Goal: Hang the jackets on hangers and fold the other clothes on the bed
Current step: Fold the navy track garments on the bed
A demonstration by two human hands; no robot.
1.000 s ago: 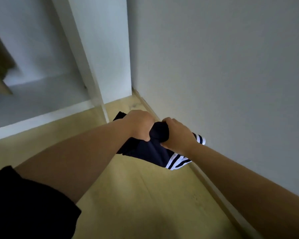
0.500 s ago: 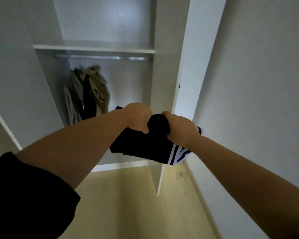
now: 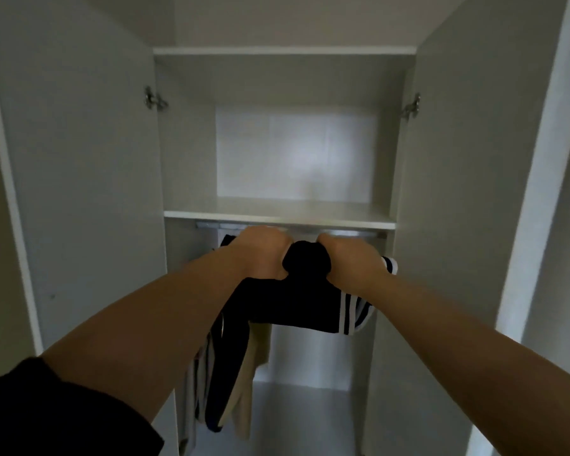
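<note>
Since the earlier frame the view has turned from the floor corner to face straight into the open wardrobe [image 3: 79,192], and both hands have risen with the dark folded garment [image 3: 293,304] (it has white stripes at its right end) to just below the shelf [image 3: 277,216]. Left hand [image 3: 264,250] and right hand [image 3: 351,261] are each closed in a fist on the garment's top, holding it in front of the rail [image 3: 349,232]. Inside the wardrobe, some beige and dark clothes [image 3: 231,373] hang at the lower left, while the shelf compartment above holds nothing visible.
</note>
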